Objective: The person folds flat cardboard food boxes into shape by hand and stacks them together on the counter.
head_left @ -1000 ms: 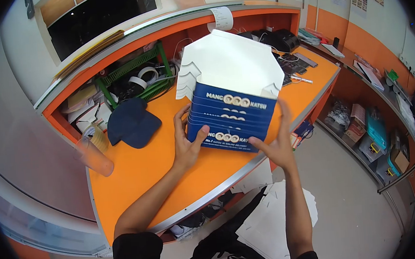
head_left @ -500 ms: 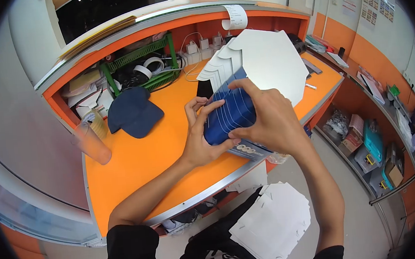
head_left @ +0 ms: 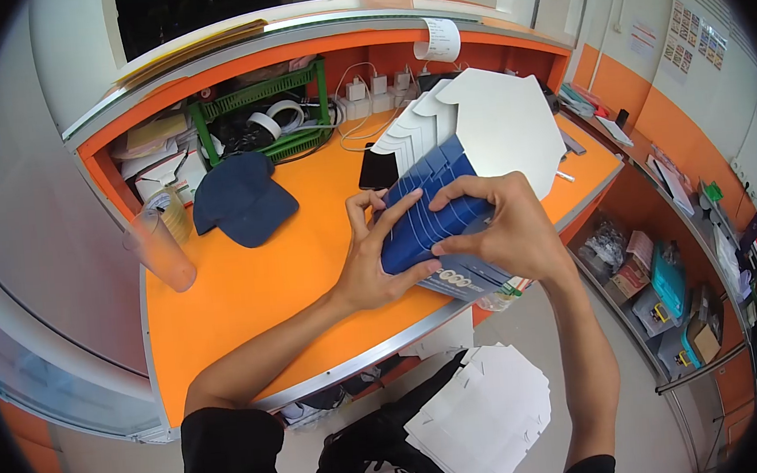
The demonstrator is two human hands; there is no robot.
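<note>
Blue folded card sheets (head_left: 435,216) with thin white lines are held in a bent stack between both hands, over the right part of the orange desk. On the left side, my left hand (head_left: 378,254) is wrapped round the stack, fingers on top and thumb below. My right hand (head_left: 507,226) pinches the stack's right side between fingers and thumb. Large white card flaps (head_left: 507,124) fan out behind the blue part. Below the hands lies a printed blue-grey piece (head_left: 458,282) at the desk edge. White cut sheets (head_left: 481,415) rest on my lap.
A dark blue cap (head_left: 245,200) and a clear cup (head_left: 165,253) stand on the orange desk (head_left: 251,318) at left. Behind are a green rack (head_left: 322,90), tape rolls, chargers and a black phone (head_left: 377,170). Shelves with boxes (head_left: 666,280) are at right.
The view has shifted slightly. The blue stack looks less tightly bent, showing more of its upper part, and my right hand has moved a little down and right on it.
</note>
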